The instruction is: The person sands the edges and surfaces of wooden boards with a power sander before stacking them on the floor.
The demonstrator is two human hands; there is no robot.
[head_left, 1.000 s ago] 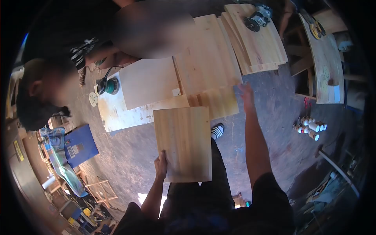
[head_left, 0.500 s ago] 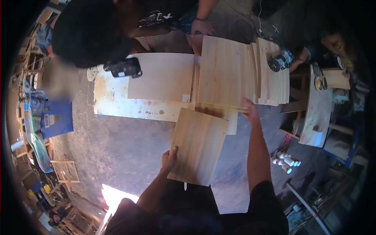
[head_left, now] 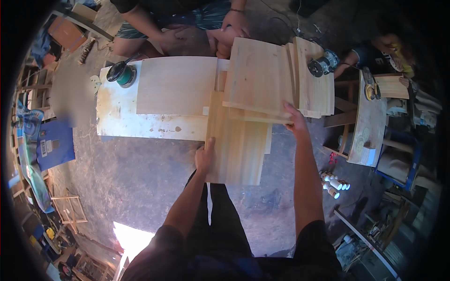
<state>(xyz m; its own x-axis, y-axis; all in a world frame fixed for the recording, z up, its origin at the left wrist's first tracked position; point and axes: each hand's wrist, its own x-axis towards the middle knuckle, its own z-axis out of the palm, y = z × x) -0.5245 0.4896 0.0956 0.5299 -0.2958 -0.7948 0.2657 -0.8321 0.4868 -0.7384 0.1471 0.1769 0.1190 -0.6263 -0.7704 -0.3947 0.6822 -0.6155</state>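
Observation:
My left hand (head_left: 205,157) is closed on the left edge of a light wooden board (head_left: 239,157), thumb on top. The far part of that board runs beneath the near edge of another wooden board (head_left: 260,77), the top one of a pile on the low worktable. My right hand (head_left: 295,121) grips this upper board at its near right corner, thumb on top. The near edge of the upper board seems slightly raised. More wooden boards (head_left: 316,79) lie in a stack just to the right, with a router (head_left: 323,64) on them.
A stained white worktable (head_left: 154,126) carries a pale panel (head_left: 176,86) and a green sander (head_left: 123,74). One co-worker's hands (head_left: 236,22) are behind it; another person (head_left: 379,58) is at the right. Bottles (head_left: 333,184) and a blue box (head_left: 56,145) are on the floor.
My left hand has pushed its board forward, so its far end now lies beneath the upper board. The co-worker opposite has leaned back, uncovering the sander.

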